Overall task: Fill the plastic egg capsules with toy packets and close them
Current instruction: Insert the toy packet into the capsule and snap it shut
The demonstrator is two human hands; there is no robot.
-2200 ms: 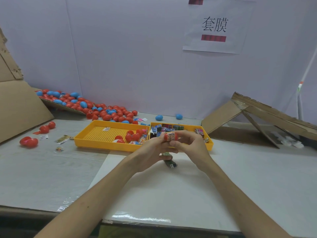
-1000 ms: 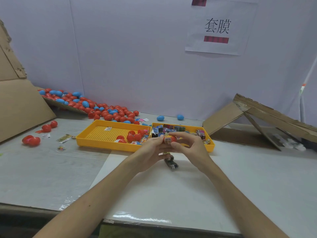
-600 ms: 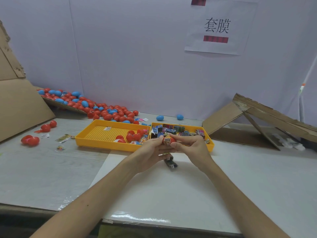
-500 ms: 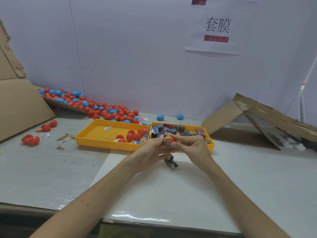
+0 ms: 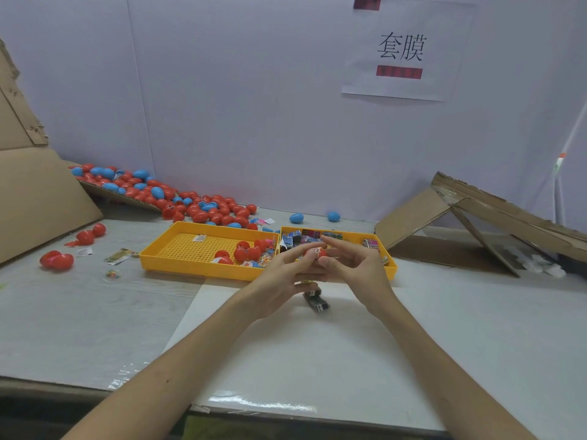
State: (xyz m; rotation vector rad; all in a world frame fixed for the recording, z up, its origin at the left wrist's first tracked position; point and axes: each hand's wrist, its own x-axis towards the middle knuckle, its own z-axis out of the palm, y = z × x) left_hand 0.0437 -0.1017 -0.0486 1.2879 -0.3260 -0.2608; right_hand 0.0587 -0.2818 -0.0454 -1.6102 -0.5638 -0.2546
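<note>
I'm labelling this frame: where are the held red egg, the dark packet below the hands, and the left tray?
red egg (image 5: 310, 252), head view, visible red shell
dark packet (image 5: 317, 303), head view, its middle
left tray (image 5: 190, 269), head view, front wall

A pale lilac panel wall (image 5: 254, 106) closes off the far edge of the bench, with a thin vertical seam (image 5: 139, 90) towards its left side. A white paper sheet (image 5: 359, 58) printed with two black characters and red bars hangs on it, upper right. The grey wood-grain bench top (image 5: 79, 312) carries a smooth white board (image 5: 317, 360) at its near edge, where soft light glints (image 5: 260, 404). Brown cardboard slabs (image 5: 38, 198) lean at the left edge, and a folded brown cardboard tent (image 5: 476, 214) sits by the far right corner, below a thin white pole (image 5: 568, 138)
</note>
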